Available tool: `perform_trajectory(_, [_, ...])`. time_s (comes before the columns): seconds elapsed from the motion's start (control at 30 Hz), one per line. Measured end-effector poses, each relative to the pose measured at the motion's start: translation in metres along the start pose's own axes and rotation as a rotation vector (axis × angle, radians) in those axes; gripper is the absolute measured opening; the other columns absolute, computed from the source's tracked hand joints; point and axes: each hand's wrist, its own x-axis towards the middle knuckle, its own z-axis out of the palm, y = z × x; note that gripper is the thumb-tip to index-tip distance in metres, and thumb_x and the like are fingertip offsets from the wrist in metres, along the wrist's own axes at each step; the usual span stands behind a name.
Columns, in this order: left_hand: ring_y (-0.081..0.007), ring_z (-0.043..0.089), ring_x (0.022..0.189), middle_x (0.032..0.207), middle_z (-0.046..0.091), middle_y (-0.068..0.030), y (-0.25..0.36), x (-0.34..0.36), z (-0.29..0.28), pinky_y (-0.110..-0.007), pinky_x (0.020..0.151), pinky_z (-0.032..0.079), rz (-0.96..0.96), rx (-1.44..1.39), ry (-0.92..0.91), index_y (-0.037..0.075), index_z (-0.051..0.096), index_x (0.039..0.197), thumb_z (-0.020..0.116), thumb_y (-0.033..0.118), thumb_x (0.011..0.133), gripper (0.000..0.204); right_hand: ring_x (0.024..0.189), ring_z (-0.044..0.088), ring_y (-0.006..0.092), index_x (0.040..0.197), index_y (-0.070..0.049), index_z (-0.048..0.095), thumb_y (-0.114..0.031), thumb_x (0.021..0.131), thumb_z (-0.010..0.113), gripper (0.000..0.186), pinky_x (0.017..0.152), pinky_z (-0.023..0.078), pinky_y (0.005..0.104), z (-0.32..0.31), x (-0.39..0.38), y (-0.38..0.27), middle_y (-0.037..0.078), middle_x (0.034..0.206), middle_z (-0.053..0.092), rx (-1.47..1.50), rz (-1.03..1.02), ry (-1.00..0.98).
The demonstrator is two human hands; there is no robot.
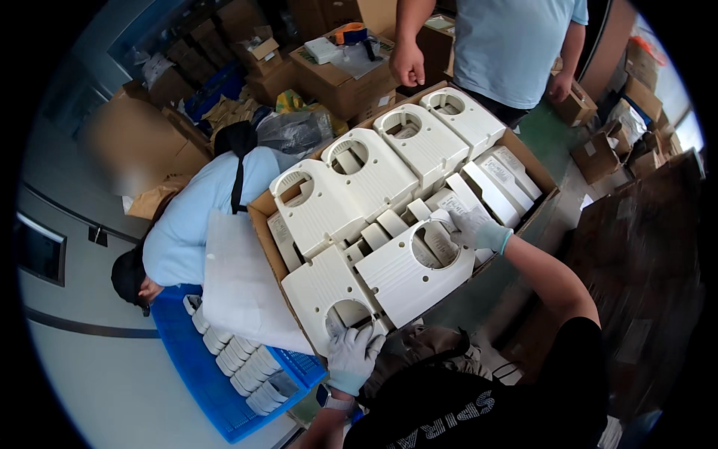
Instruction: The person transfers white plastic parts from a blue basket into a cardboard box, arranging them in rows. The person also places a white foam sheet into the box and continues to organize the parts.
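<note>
A large cardboard box (551, 191) holds several white plastic housings, each with a big round opening. My left hand (351, 359), in a pale work glove, is closed at the near rim of the front left housing (307, 288), its fingers at the round opening. My right hand (479, 228), gloved too, curls over the right edge of the front right housing (396, 277), beside its opening; its thumb is hard to make out. Behind these two, a row of similar housings (385, 179) lies with openings toward the far side. Smaller white parts fill the gaps between them.
On the left, a person in a light blue shirt (202, 191) bends over a blue crate (183, 359) of stacked white parts. Another person (512, 49) stands beyond the box. Cardboard cartons (348, 82) crowd the back; more boxes (598, 153) sit far right.
</note>
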Motion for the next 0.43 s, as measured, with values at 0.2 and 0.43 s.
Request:
perform_trajectory(0.2, [-0.0291,0.054,0.077,0.079,0.052,-0.0088,0.007,0.006,0.002,-0.041,0.068,0.043,0.048,0.022,-0.003,0.007,0.060,0.091,0.065,0.041,0.075,0.038,0.089,0.060,0.0342,0.103,-0.005,0.055,-0.029,0.078,0.057,0.035,0.077,0.045,0.0423,-0.094,-0.003,0.149,0.018,0.092,0.063,-0.187,0.315,0.262])
perform_trajectory(0.43, [-0.0309,0.051,0.084,0.086,0.050,-0.0106,0.005,0.015,-0.003,-0.044,0.075,0.040,-0.118,0.000,-0.239,0.008,0.059,0.094,0.071,0.044,0.067,0.046,0.106,0.058,0.0265,0.107,-0.015,0.061,-0.028,0.087,0.047,0.028,0.087,0.045,0.0364,-0.082,0.044,0.220,0.015,0.112,0.060,-0.464,0.756,0.155])
